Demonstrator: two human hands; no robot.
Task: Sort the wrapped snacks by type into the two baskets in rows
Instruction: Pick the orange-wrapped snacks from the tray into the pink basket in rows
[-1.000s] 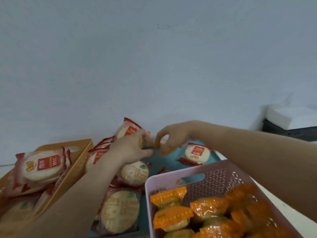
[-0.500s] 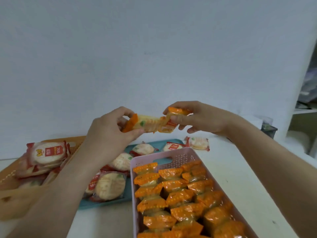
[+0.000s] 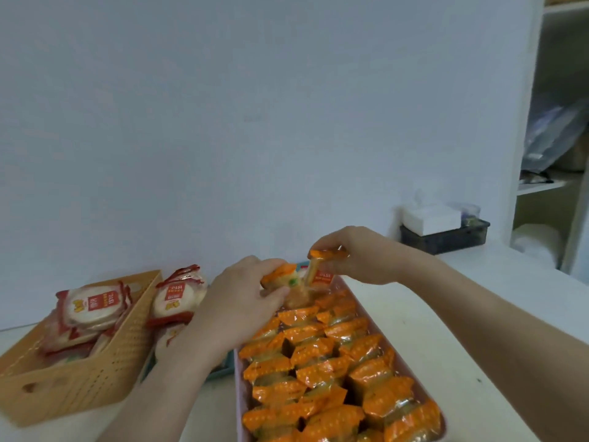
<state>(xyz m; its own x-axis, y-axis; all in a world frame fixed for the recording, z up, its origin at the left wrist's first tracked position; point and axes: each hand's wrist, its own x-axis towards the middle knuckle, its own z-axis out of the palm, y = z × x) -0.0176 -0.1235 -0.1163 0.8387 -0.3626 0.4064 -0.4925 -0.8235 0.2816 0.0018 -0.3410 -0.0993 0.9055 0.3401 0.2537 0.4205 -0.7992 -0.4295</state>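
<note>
With the left hand (image 3: 242,304) gripping one orange-wrapped snack (image 3: 282,275) and the right hand (image 3: 357,258) pinching a second snack (image 3: 323,255) over the pink basket's (image 3: 237,403) far end, either slick wrapper risked slipping askew across the packed rows (image 3: 318,362).

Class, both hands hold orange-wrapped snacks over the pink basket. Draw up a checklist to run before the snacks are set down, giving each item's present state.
1. Left hand grips an orange-wrapped snack: ok.
2. Right hand pinches a second orange snack: ok.
3. Held type matches the pink basket contents: ok.
4. Packed snacks lie in rows: ok.
5. Free slot at the basket's far end: cannot tell, hands hide it.
</note>
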